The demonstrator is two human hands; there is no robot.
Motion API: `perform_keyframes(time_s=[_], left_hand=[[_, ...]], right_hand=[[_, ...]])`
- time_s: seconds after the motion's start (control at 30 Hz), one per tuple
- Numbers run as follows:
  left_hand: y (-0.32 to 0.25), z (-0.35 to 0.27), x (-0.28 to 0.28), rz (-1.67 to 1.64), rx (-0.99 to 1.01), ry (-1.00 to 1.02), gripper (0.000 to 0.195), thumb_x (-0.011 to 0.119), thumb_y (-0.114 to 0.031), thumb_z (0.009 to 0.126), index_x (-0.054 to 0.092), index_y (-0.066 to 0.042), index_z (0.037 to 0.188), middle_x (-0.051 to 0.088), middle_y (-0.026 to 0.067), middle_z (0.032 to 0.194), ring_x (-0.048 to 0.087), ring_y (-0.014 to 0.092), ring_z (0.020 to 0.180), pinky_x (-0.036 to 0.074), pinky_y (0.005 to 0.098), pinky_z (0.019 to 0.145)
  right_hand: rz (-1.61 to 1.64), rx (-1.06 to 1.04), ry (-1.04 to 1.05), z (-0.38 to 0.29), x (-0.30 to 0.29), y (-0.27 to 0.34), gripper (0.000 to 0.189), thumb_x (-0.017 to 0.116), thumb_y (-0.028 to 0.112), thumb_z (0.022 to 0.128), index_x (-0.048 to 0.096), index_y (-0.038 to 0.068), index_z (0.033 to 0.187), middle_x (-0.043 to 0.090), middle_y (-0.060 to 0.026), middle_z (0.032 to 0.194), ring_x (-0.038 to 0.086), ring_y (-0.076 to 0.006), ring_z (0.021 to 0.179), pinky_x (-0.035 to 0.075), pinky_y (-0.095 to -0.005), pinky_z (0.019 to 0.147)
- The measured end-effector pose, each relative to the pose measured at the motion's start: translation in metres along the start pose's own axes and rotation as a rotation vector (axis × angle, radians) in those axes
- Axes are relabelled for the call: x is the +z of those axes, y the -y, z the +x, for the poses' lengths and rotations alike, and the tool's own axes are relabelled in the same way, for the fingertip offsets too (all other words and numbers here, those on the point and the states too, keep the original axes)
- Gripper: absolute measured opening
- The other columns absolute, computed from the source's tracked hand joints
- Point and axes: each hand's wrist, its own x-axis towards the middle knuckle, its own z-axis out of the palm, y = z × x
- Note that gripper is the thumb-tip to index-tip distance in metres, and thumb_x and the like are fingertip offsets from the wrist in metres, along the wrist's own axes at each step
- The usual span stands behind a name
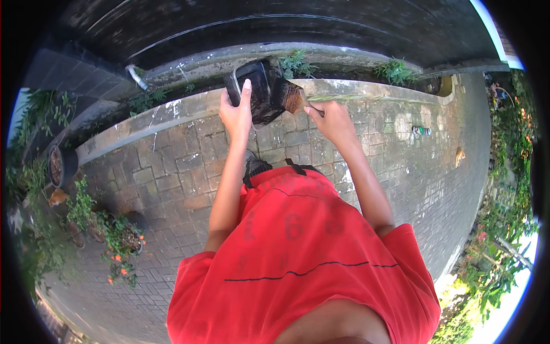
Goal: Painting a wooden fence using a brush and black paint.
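My left hand [236, 112] grips the left side of a black plastic container [258, 86], with the thumb laid over its rim. The container is tilted, and its inside is dark and smeared. In my right hand [334, 121] is the handle of a wide flat paintbrush [294, 98]. Its brown bristles are dark at the tip and point left, at the container's right edge. Whether the bristles touch the container I cannot tell. Both hands are held out in front of my red shirt [300, 241], above the paving.
A low concrete kerb [189, 109] borders a gutter with ferns [296, 64], below a black wall [266, 32]. A white pipe [136, 77] juts out there. Small cans [422, 130] stand on the brick paving [172, 172] at right. Potted plants [124, 241] line the left.
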Motion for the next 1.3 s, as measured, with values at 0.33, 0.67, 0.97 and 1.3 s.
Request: perform_keyframes(time_s=[0.33, 0.67, 0.97, 1.3], left_hand=[[0.021, 0.023, -0.011, -0.747, -0.405, 0.399, 0.062, 0.038, -0.051, 0.093, 0.039, -0.002, 0.131, 0.048, 0.0132, 0.129, 0.050, 0.026, 0.115, 0.041, 0.0411, 0.097], [-0.013, 0.025, 0.028, -0.826, -0.539, 0.378, 0.070, 0.035, -0.061, 0.088, 0.042, -0.005, 0.130, 0.049, 0.0154, 0.127, 0.050, 0.030, 0.114, 0.042, 0.0439, 0.095], [-0.010, 0.034, 0.091, -0.365, -0.277, 0.298, 0.048, 0.048, -0.038, 0.093, 0.047, -0.002, 0.125, 0.054, 0.0070, 0.121, 0.053, 0.016, 0.107, 0.040, 0.0308, 0.093], [-0.011, 0.046, 0.141, -0.438, -0.344, 0.179, 0.057, 0.055, -0.034, 0.090, 0.040, 0.002, 0.131, 0.050, 0.0107, 0.126, 0.047, 0.019, 0.117, 0.034, 0.0332, 0.100]], right_hand=[[0.548, 0.158, -0.058, -0.020, -0.074, -0.007, 0.026, 0.059, 0.019, 0.089, 0.064, -0.001, 0.105, 0.061, -0.0010, 0.068, 0.043, -0.0018, 0.045, 0.032, -0.0186, 0.040], [0.921, 0.044, -0.073, 0.013, -0.085, -0.046, 0.030, 0.067, 0.015, 0.084, 0.062, -0.002, 0.107, 0.061, -0.0015, 0.069, 0.039, -0.0004, 0.043, 0.027, -0.0174, 0.037], [0.756, 0.076, 0.063, 0.090, -0.099, -0.110, 0.031, 0.069, 0.013, 0.081, 0.063, -0.006, 0.104, 0.068, -0.0082, 0.083, 0.061, -0.0080, 0.074, 0.048, -0.0217, 0.068], [0.723, -0.060, 0.297, 0.164, -0.097, -0.155, 0.036, 0.069, 0.018, 0.081, 0.062, -0.006, 0.106, 0.068, -0.0106, 0.084, 0.061, -0.0096, 0.074, 0.048, -0.0244, 0.069]])
